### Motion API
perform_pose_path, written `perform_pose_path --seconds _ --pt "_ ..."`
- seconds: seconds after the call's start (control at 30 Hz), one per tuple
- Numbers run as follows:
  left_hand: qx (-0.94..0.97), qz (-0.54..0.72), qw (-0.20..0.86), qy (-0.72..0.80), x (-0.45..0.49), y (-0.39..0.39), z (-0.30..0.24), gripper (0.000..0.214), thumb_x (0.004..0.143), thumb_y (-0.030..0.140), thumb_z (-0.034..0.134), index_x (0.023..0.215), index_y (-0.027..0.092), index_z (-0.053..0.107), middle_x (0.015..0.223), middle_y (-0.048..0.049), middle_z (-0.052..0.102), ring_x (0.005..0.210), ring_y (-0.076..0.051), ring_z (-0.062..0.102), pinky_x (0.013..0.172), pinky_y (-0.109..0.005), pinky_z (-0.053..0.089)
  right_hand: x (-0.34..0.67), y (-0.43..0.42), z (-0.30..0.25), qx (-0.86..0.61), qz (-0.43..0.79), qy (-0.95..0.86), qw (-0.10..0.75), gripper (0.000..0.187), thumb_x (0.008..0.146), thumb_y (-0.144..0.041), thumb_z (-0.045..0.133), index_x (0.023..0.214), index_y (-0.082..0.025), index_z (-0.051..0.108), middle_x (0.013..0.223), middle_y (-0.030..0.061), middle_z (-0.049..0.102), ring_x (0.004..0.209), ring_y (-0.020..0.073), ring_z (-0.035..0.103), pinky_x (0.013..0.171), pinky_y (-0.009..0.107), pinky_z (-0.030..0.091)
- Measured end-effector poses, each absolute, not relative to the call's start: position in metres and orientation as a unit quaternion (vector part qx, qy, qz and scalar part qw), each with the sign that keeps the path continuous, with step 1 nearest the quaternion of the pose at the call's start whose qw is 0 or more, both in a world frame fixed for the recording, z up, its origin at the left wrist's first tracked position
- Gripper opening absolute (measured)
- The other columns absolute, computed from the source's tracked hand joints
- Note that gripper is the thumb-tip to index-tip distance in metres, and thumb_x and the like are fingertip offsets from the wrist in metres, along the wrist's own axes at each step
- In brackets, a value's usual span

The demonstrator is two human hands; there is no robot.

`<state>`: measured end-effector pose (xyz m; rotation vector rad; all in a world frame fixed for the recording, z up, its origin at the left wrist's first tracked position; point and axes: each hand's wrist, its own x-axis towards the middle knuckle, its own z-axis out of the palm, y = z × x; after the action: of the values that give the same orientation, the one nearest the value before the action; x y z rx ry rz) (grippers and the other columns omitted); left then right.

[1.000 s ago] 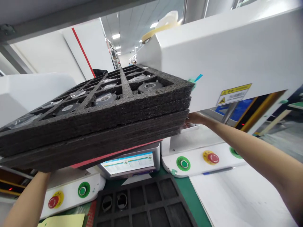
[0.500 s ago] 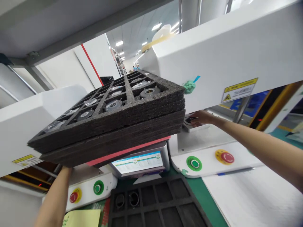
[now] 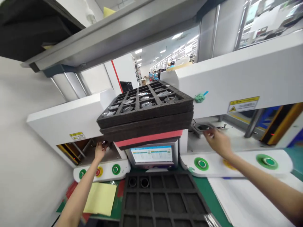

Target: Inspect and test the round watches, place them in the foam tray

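My left hand [image 3: 100,152] reaches into the bay of the left machine. Its fingers close on a small dark, shiny round part [image 3: 104,144], only partly visible. Over the bed of the right machine, my right hand [image 3: 219,142] has thumb and fingers pinched together, beside the near right edge of a metal fixture [image 3: 202,127] with a dark recess. Whatever those fingers may hold cannot be made out. Below, a black foam tray [image 3: 156,201] has two dark ring-shaped parts, one ring [image 3: 133,182] and another ring [image 3: 144,182], in its far left compartments.
A stack of black foam trays [image 3: 146,121], its top one holding round parts and clear bags, stands above the monitor [image 3: 151,154]. Green buttons [image 3: 202,163] line the machine fronts. A yellow sheet [image 3: 100,198] lies left, white paper [image 3: 251,195] right.
The view has pulled back and turned left, bringing my left hand into sight from behind the tray stack. My right hand has drawn back from the fixture towards its near right side.
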<state>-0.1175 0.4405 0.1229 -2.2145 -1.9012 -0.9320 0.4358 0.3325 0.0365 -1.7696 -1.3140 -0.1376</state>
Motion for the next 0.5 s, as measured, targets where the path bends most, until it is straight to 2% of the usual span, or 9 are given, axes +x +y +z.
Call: perform_pose_path --seconds 0.1,0.17,0.27,0.37,0.5 --pt "-0.726 -0.321 -0.022 -0.608 -0.126 0.382 0.094 0.030 0.092 0.034 0.060 0.115 0.015 0.061 0.120 -0.0100 0.063 0.109 -0.024 0.062 0.094 -0.048 0.052 0.352 0.294 -0.003 -0.707 0.011 -0.627 0.326 0.021 0.097 -0.038 0.057 0.097 -0.018 0.064 0.094 0.0027 0.065 0.076 0.0119 0.062 0.069 0.026 0.054" --pt "-0.736 -0.322 -0.067 -0.591 -0.128 0.334 0.077 0.027 0.090 0.033 0.059 0.110 0.015 0.064 0.117 -0.0103 0.066 0.110 -0.024 0.063 0.096 -0.047 0.052 0.292 0.284 -0.020 -0.683 0.061 -0.686 0.246 0.025 0.096 -0.038 0.058 0.104 -0.015 0.063 0.098 0.0044 0.065 0.082 0.0143 0.064 0.074 0.031 0.056" --pt "-0.741 -0.325 -0.124 -0.574 -0.135 0.254 0.066 0.029 0.088 0.035 0.053 0.108 0.019 0.067 0.115 -0.0111 0.070 0.108 -0.024 0.067 0.090 -0.040 0.058 0.226 0.293 -0.028 -0.664 0.109 -0.724 0.152 0.028 0.096 -0.038 0.059 0.112 -0.015 0.061 0.107 0.0066 0.064 0.091 0.0170 0.064 0.080 0.036 0.056" --pt "-0.730 -0.331 -0.146 -0.579 -0.154 0.178 0.070 0.030 0.087 0.040 0.050 0.099 0.020 0.071 0.115 -0.0112 0.072 0.105 -0.024 0.070 0.083 -0.034 0.061 0.197 0.310 -0.024 -0.674 0.124 -0.723 0.091 0.030 0.096 -0.037 0.059 0.116 -0.014 0.060 0.113 0.0080 0.063 0.095 0.0188 0.064 0.082 0.038 0.056" --pt "-0.635 -0.373 -0.184 -0.651 -0.191 0.107 0.065 0.036 0.082 0.050 0.056 0.092 0.020 0.074 0.105 -0.0117 0.076 0.099 -0.028 0.073 0.084 -0.034 0.061 0.189 0.321 -0.018 -0.687 0.116 -0.716 0.050 0.034 0.095 -0.036 0.061 0.120 -0.014 0.058 0.117 0.0098 0.061 0.100 0.0205 0.063 0.085 0.040 0.055"
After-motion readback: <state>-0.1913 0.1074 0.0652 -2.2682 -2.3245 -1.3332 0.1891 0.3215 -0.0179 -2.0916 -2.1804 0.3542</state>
